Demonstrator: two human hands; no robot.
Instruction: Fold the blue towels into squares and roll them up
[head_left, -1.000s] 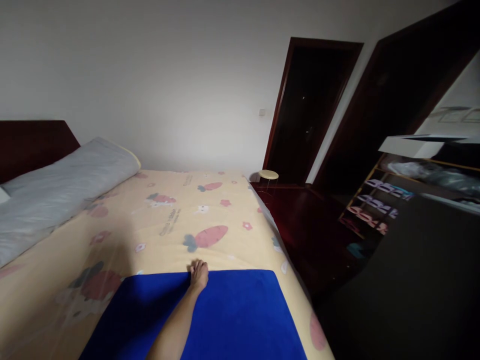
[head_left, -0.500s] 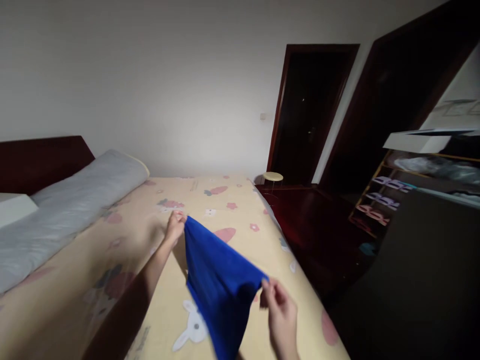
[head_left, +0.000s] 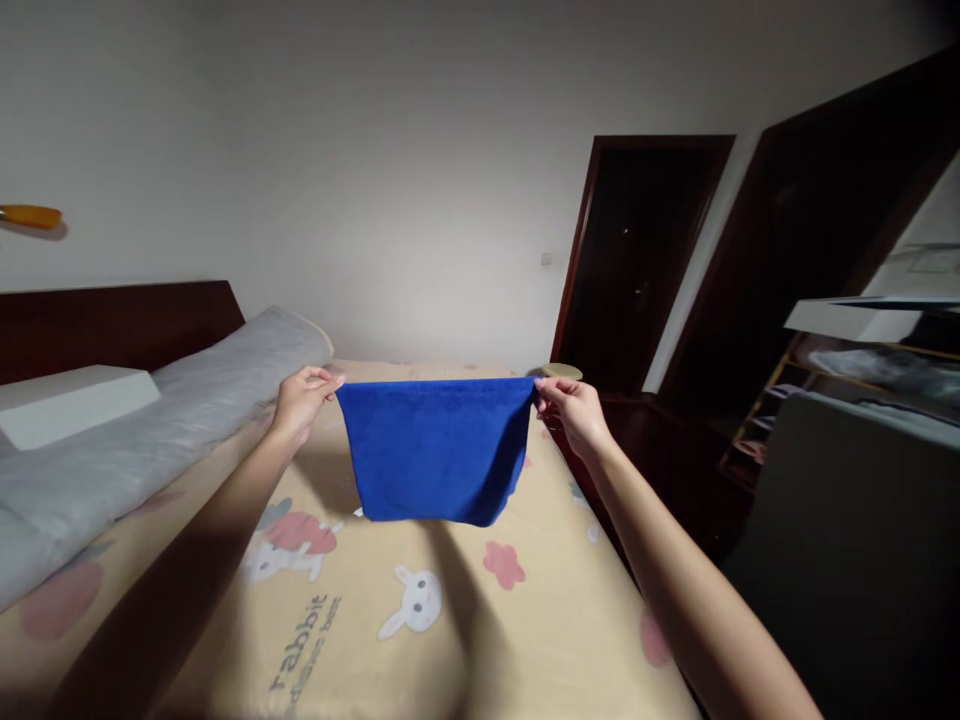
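A blue cloth [head_left: 439, 450] hangs stretched between my two hands, its top edge almost level and its lower edge over the bed. My left hand [head_left: 301, 400] pinches the top left corner between thumb and fingers. At the top right corner, my right hand [head_left: 574, 405] grips the cloth the same way. Beneath lies a yellow bed sheet [head_left: 360, 620] printed with rabbits, flowers and carrots. Shadows of my arms and the cloth fall across it. Whether the cloth's lower edge touches the sheet, I cannot tell.
A long grey pillow [head_left: 225, 370] lies along the dark headboard [head_left: 120, 318], with a white box [head_left: 82, 400] on it. Past the bed's right edge stand a round stool [head_left: 562, 371], a shelf rack [head_left: 750, 440] and a dark grey panel [head_left: 840, 530]. A dark door [head_left: 645, 260] is behind.
The cloth went from slanting and bunched to spread out with a level top edge. Both hands rose, my right hand forward and my left hand leftward. The view tilted up slightly.
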